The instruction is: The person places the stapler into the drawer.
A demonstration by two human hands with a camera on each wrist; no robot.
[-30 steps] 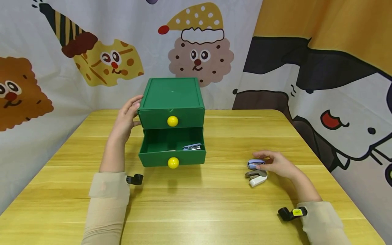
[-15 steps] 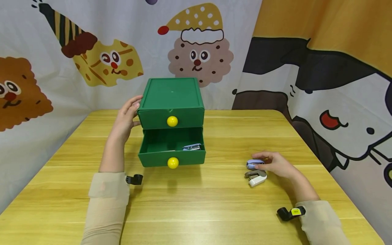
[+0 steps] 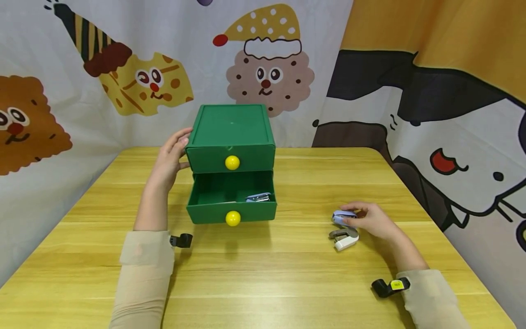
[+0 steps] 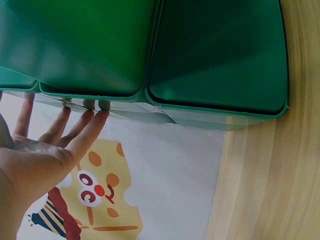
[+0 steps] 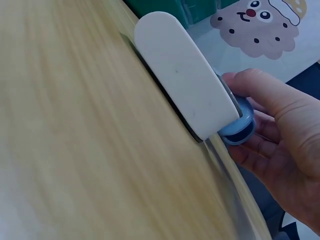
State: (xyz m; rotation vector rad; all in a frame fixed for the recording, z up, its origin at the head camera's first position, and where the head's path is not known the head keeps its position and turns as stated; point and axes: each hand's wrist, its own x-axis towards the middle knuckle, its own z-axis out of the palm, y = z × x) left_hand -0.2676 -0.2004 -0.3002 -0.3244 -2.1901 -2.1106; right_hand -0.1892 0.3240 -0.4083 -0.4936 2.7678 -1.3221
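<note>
My left hand (image 3: 166, 162) lies along the left side of a green two-drawer cabinet (image 3: 232, 125). In the left wrist view its fingers are extended, with fingertips (image 4: 100, 117) against the cabinet wall. The lower drawer (image 3: 209, 214) is pulled out, and a blue stapler (image 3: 255, 198) lies at its right. On the right of the table my right hand (image 3: 371, 220) pinches another blue stapler (image 3: 339, 217) between thumb and fingers. A grey and white stapler (image 3: 347, 241) lies just in front of it; in the right wrist view this stapler (image 5: 182, 75) partly hides the blue one (image 5: 236, 132).
The upper drawer is closed, with a yellow knob (image 3: 232, 162); a second yellow knob (image 3: 233, 218) is on the lower drawer. The wooden table (image 3: 304, 274) ends at a printed cloth (image 3: 164, 128) behind it.
The blue stapler in my right hand has risen a little and tilted, its left end higher. My left hand and the cabinet stay in place.
</note>
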